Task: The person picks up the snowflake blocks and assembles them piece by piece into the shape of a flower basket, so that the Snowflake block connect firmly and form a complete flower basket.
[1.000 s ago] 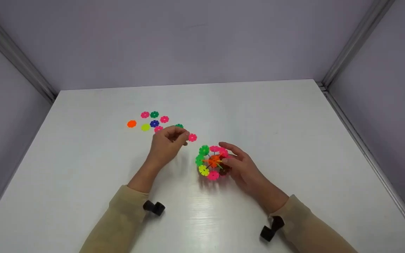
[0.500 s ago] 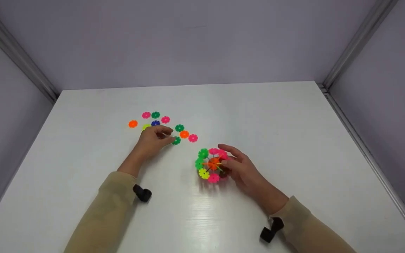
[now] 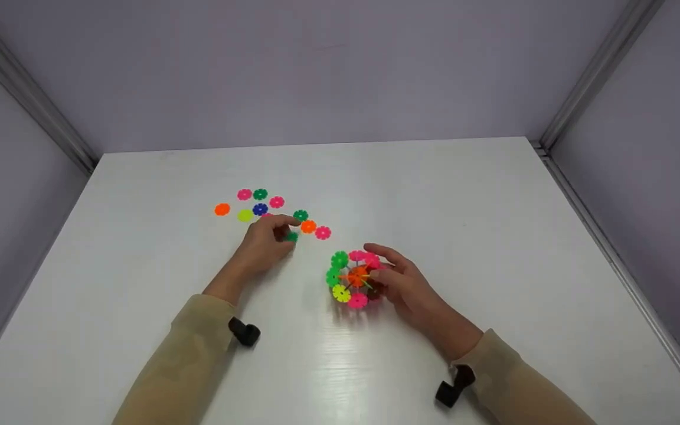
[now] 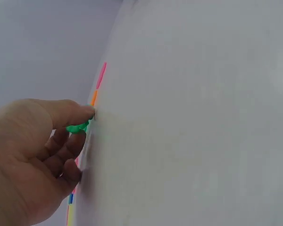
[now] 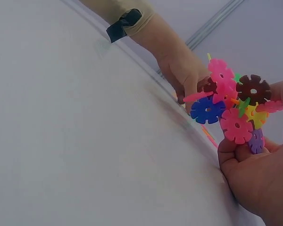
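Note:
My left hand (image 3: 266, 242) is low over the table at the loose discs, pinching a green notched plastic disc (image 4: 78, 127) between thumb and finger. In the head view, part of that disc shows between the fingertips. My right hand (image 3: 414, 289) holds a round cluster of interlocked notched discs (image 3: 358, 276) by its right side. Pink, green, yellow and orange discs face the head camera. Blue, brown and purple ones (image 5: 256, 140) show in the right wrist view, where the fingers curl under the cluster. The palm side of the cluster is partly hidden.
Several loose discs lie flat beyond my left hand, among them an orange disc (image 3: 222, 209), a yellow disc (image 3: 245, 215) and a blue disc (image 3: 260, 209). To the hand's right are another orange disc (image 3: 309, 226) and a pink disc (image 3: 323, 232). Walls surround the white table (image 3: 464, 206).
My left hand has shifted left from near the pink disc, uncovering an orange disc, and its fingers have come together on the green disc. The right hand and cluster stay almost in place.

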Demonstrator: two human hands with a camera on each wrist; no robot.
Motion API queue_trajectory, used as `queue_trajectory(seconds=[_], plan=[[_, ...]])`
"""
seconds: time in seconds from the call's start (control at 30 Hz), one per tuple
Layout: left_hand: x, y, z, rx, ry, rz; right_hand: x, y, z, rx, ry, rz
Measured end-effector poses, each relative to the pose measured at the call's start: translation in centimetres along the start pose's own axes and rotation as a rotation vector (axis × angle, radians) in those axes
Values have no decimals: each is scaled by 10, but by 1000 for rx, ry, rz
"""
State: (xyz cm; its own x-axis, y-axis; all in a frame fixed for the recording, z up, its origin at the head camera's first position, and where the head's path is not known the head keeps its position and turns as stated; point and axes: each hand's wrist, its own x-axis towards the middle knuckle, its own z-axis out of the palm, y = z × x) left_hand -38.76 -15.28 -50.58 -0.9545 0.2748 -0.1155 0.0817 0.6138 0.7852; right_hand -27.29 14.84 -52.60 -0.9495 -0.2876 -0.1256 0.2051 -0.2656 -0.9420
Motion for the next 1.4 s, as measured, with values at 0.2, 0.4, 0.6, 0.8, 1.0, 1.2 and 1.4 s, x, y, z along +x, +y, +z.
queue_trajectory(seconds=[0.2, 0.4, 0.6, 0.8, 1.0, 1.2, 1.4], plan=[[-17, 26, 7, -98, 8, 91, 1, 0, 0, 3, -6, 6], [-38, 61, 23, -183, 13, 332, 1, -1, 0, -41, -16, 4], [-51, 74, 41, -171, -14, 388, 2, -1, 1, -75, -40, 9], [-52, 72, 51, -160, -35, 398, -1, 0, 0, -82, -49, -9], [-52, 71, 52, -168, -69, 420, -3, 0, 0, -79, -44, -24], [-53, 72, 50, -150, -71, 487, -2, 1, 0, -85, -46, -32], [-52, 71, 53, -128, -93, 489, -3, 0, -1, -80, -47, -36]])
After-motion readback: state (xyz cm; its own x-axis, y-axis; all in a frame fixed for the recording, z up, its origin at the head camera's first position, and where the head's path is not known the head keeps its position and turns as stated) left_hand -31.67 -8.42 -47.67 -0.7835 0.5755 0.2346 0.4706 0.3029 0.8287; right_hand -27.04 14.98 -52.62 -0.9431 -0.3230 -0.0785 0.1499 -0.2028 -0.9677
